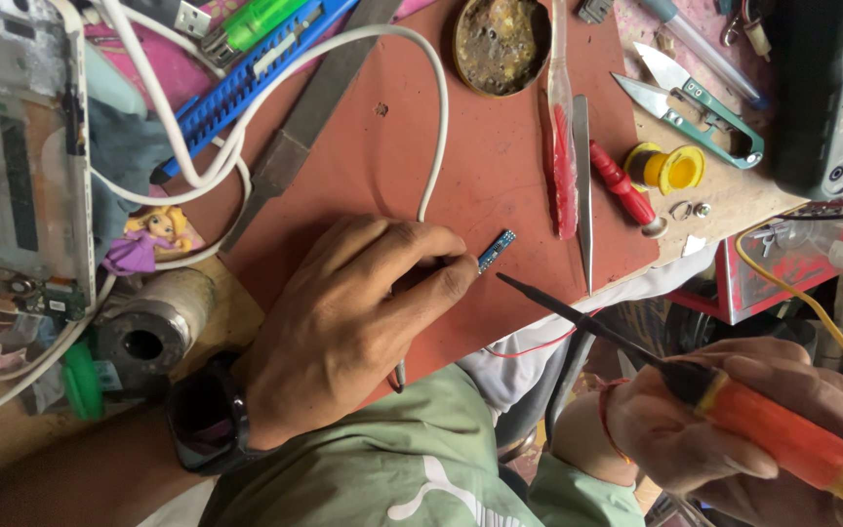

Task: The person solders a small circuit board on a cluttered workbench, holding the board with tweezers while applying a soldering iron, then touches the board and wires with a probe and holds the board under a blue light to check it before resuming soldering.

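On the red mat (500, 166) mid-counter, left hand (343, 322) lies palm down, fingertips pinching a small blue circuit strip (496, 250) flat against the mat; grip clenched on the strip's near-left end, far-right end sticks out free. Black watch (209, 415) on that wrist. Right hand (734, 420) near right, off the counter edge, grip grasping a soldering iron (695, 385) by its orange-yellow handle; dark tip points far-left, just beside the strip, not touching.

White cable (412, 88) loops across the mat from far left and runs under the left hand. Left of it: metal file (295, 137), blue comb (246, 78), green lighter (256, 24), doll sticker (153, 234), metal cylinder (153, 322), opened device casing (12, 146) at far left edge. Far middle: round dirty tin (501, 44). Right of the strip: red-bristled toothbrush (562, 146), tweezers (583, 185), red screwdriver (622, 185), yellow solder spool (670, 168), green-handled snips (695, 102), black multimeter (831, 98) at far right. Yellow wire (812, 303) drops past the right hand. Nothing lies between iron tip and strip.
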Available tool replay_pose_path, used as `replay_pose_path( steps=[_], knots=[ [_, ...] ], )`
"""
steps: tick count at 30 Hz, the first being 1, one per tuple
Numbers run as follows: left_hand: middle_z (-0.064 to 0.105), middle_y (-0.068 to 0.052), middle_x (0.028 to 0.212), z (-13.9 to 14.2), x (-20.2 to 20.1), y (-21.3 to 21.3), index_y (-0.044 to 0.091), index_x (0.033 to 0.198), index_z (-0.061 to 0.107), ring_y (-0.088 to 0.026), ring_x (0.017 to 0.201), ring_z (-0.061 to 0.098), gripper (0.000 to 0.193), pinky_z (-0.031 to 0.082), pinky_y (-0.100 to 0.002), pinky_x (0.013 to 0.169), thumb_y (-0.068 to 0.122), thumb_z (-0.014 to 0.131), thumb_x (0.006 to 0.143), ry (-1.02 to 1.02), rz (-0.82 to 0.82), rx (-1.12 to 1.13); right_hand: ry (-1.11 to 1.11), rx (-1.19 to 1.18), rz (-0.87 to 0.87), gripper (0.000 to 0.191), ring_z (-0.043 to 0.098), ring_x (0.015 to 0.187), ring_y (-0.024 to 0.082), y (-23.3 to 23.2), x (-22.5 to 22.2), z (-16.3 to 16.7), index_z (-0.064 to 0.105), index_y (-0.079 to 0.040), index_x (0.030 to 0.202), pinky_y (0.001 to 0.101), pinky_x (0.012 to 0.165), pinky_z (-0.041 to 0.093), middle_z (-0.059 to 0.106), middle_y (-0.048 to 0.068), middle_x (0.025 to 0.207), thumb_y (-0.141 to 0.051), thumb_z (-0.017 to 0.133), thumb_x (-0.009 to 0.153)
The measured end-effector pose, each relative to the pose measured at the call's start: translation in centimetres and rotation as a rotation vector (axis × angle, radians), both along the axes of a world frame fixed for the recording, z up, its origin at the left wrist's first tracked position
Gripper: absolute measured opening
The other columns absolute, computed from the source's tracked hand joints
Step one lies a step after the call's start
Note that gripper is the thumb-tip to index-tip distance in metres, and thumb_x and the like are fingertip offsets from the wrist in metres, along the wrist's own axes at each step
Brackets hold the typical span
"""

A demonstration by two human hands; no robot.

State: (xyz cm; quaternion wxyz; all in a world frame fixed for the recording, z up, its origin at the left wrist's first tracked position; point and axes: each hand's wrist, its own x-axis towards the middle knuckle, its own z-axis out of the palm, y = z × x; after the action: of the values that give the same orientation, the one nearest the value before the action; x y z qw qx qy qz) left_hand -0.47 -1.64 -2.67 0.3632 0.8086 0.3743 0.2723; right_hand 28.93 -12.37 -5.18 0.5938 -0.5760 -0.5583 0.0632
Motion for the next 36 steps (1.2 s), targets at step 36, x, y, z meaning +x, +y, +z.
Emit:
replay_pose_path(
  steps=[36],
  knots=[
    [0.064,-0.006,0.118,0.0,0.0,0.1,0.001,0.117,0.07,-0.024,0.104,0.061,0.025,0.05,-0.038,0.095,0.005,0.063,0.094,0.009,-0.012,0.002,-0.085,0.036,0.026,0.058,0.068,0.07,0.027,2.2,-1.9,1.7,0.047,0.014,0.115,0.0296,0.059,0.058,0.064,0.02,0.092,-0.039,0.068,0.106]
  ],
)
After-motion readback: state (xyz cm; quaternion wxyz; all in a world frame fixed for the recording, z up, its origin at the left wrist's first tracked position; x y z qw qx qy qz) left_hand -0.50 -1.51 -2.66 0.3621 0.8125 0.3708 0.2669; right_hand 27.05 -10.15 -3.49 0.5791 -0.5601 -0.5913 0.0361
